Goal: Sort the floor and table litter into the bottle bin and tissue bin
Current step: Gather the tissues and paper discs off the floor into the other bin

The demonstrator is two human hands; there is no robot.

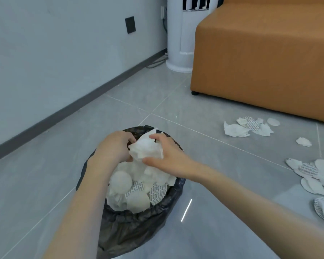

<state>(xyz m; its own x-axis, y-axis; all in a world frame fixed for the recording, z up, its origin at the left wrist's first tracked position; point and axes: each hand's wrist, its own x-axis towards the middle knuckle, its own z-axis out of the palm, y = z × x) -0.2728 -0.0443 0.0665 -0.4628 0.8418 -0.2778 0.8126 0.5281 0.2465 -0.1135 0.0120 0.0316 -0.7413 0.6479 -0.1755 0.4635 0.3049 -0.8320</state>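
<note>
Both hands (116, 146) (168, 156) grip tissue wad (146, 149) over bin (131, 227).

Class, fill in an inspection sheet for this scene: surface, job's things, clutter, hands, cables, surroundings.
Surface: grey tiled floor.
Job's things: black-lined bin nearly full of tissues; tissue wad above it.
Clutter: tissue scraps on the floor near the sofa; more at right.
Hands: left hand and right hand both hold the tissue wad.
Cables: one cord along the skirting.
Surroundings: orange sofa, white tower appliance, dark wall plate.

Tissue bin (127, 227) left of floor tissues (238, 129)
</note>
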